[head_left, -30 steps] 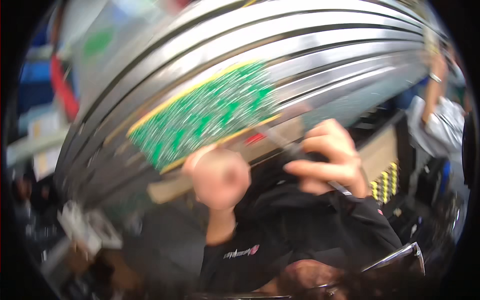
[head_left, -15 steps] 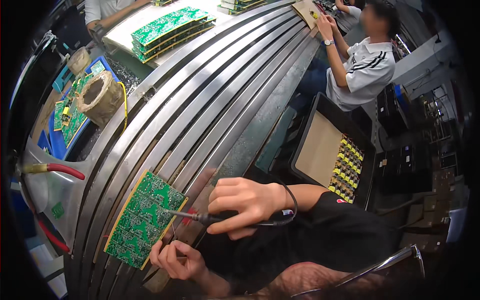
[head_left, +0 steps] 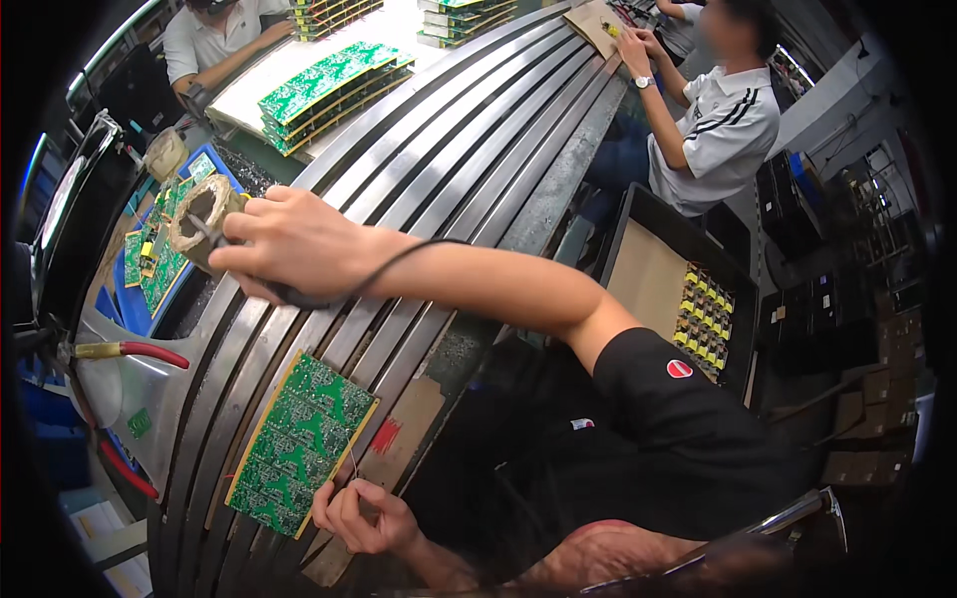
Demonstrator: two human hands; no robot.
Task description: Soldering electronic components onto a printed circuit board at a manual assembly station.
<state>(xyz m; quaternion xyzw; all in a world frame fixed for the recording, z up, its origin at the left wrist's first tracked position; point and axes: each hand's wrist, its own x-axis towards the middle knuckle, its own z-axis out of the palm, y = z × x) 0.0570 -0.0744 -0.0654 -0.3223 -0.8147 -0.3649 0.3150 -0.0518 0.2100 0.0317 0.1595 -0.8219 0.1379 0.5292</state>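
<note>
My right hand (head_left: 289, 244) is closed around a soldering iron (head_left: 205, 231), its cord running back along my forearm. The iron's tip end is at the mouth of a tan, crusty-rimmed round container (head_left: 184, 239) at the left. A green circuit board (head_left: 304, 448) with a pale edge lies on the metal rails, its dotted solder side up. At the board's lower right corner, my left hand (head_left: 364, 518) pinches a thin solder wire (head_left: 354, 464) between thumb and fingers.
Metal rails (head_left: 419, 145) curve away to the far end. Around them are stacked boards (head_left: 324, 85), a blue tray (head_left: 128, 289) with boards, red-handled pliers (head_left: 155, 352), red wire pieces (head_left: 386, 435) and a black bin (head_left: 638, 209) of yellow parts. Two co-workers (head_left: 718, 120) (head_left: 214, 45) sit beyond.
My right hand has carried the soldering iron from the board up and left to the round container. My left hand stays near the board's corner with the wire. The view has shifted slightly.
</note>
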